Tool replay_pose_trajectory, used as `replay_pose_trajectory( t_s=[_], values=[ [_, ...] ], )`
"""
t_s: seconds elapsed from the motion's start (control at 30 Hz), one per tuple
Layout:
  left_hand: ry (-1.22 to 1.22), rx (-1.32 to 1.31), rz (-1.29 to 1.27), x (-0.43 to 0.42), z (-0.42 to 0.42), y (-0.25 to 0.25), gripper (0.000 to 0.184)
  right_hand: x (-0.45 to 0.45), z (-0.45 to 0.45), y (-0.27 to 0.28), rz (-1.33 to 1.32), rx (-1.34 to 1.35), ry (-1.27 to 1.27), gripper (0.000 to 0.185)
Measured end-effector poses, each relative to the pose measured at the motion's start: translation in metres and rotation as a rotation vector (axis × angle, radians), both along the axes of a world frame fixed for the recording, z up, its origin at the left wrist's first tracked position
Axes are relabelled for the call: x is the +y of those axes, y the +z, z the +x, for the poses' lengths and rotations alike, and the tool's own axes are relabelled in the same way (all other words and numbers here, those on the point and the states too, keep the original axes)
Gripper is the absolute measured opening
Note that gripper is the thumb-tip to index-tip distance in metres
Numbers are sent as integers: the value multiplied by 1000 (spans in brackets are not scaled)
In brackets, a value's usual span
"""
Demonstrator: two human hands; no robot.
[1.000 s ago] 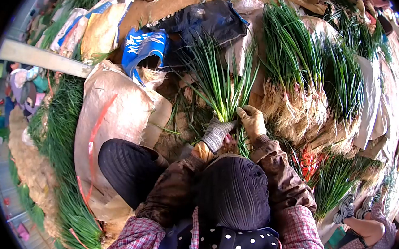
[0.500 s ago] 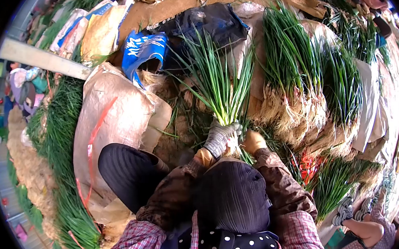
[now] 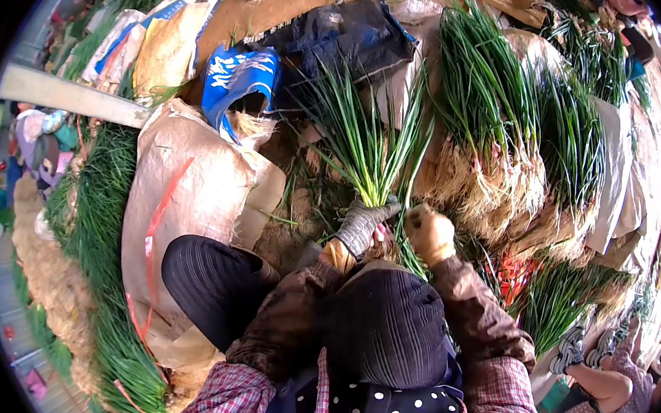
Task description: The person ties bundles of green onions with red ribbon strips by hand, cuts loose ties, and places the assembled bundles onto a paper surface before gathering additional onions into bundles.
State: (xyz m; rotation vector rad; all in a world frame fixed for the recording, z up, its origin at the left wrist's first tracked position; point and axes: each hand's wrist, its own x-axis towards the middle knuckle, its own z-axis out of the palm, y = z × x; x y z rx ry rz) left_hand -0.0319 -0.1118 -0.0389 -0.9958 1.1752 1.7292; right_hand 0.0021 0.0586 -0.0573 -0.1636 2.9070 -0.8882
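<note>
Held in my left hand (image 3: 362, 226), which wears a grey glove, is a bunch of scallions (image 3: 380, 160) with its green leaves fanned out away from me. The fingers wrap around the pale lower stems; the root ends are mostly hidden by the hand and my knee. My right hand (image 3: 432, 234), in a pale yellow glove, is just to the right of the bunch with its fingers curled together. A few loose green leaves hang beside those fingers, but whether they grip one is unclear.
Bundled scallions with bushy roots (image 3: 491, 169) lie to the right on sacking. A large beige sack (image 3: 188, 218) with a red strip is on the left, near a blue printed bag (image 3: 239, 80). More greens (image 3: 101, 218) line the far left. Another person's legs (image 3: 606, 384) show at lower right.
My right hand has shifted slightly right and turned, its curled fingers now more visible. My left hand has tilted a little, still around the scallions, whose leaves have swayed.
</note>
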Motion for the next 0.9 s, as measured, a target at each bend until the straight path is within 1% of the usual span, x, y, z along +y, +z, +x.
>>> replay_pose_trajectory(
  t_s=[0.03, 0.07, 0.1, 0.13, 0.17, 0.23, 0.27, 0.3, 0.37, 0.4, 0.43, 0.47, 0.5, 0.53, 0.57, 0.6, 0.63, 0.67, 0.7, 0.73, 0.77, 0.8, 0.83, 0.87, 0.9],
  values=[
    [-84, -22, -55, 0, 0, -7, 21, -4, 16, 17, -93, 21, 57, 15],
    [86, 70, 64, -1, 7, -13, 20, -5, 23, 27, -102, -60, 113, 19],
    [29, 14, 141, -2, 3, -16, 18, -5, 26, 32, -110, -138, 169, 22],
    [61, 81, 146, -3, 5, -16, 17, -4, 21, 36, -258, -188, 146, 32],
    [93, 150, 149, -4, 8, -17, 17, 1, 10, 42, -431, -495, 2, 46],
    [32, 94, 58, -2, 7, -14, 18, 1, -10, 41, -698, -605, -190, 58],
    [-1, 65, 11, -1, 8, -13, 18, -1, -18, 26, -596, -472, -235, 67],
    [-14, 96, -24, 0, 9, -10, 19, -6, -29, 14, -624, -462, -308, 57],
    [-36, 161, -94, 2, 10, -5, 22, -14, -39, -22, -779, -440, -405, 44],
    [-150, 39, -172, 6, 5, -18, 27, -23, -39, -6, -858, -473, -444, 38],
    [-144, 80, -218, 6, 3, -7, 27, -30, -39, 10, -935, -511, -484, 32],
    [-139, 119, -262, 6, 4, 3, 27, -33, -36, -3, -886, -387, -499, 29],
    [-136, 159, -303, 6, 4, 10, 27, -33, -34, -2, -979, -438, -593, 27],
    [-88, 99, -256, 2, 3, -3, 26, -33, -31, -1, -1070, -488, -690, 25],
    [-73, 133, -248, 3, 6, -10, 23, -33, -27, 0, -1161, -539, -788, 23],
    [-58, 168, -240, 4, 8, -17, 21, -35, -21, 4, -1158, -541, -838, 17],
    [-42, 204, -232, 5, 9, -20, 19, -23, -15, -30, -758, -553, -629, 8],
    [7, 303, -325, 7, 11, -3, 17, -16, -6, -52, -426, -484, -415, 9],
    [25, 318, -333, 6, 10, 0, 16, -15, -1, -56, -97, -402, -196, 11],
    [44, 332, -340, 5, 7, 1, 16, -21, -3, -46, 151, -575, 151, 12],
    [60, 344, -347, 3, 6, 1, 15, -27, 9, -69, 189, -465, 189, 11],
    [69, 341, -250, 0, 5, -1, 16, -35, 10, -78, 130, -393, 205, 15],
    [39, 233, -277, 0, 0, 9, 15, -41, 9, -89, 72, -319, 222, 21],
    [102, 300, -147, -2, 3, 7, 14, -48, 9, -176, 160, -49, 409, 18],
    [164, 367, -18, -6, 5, 5, 13, -45, -9, -117, 50, -153, 554, 18]
  ],
)
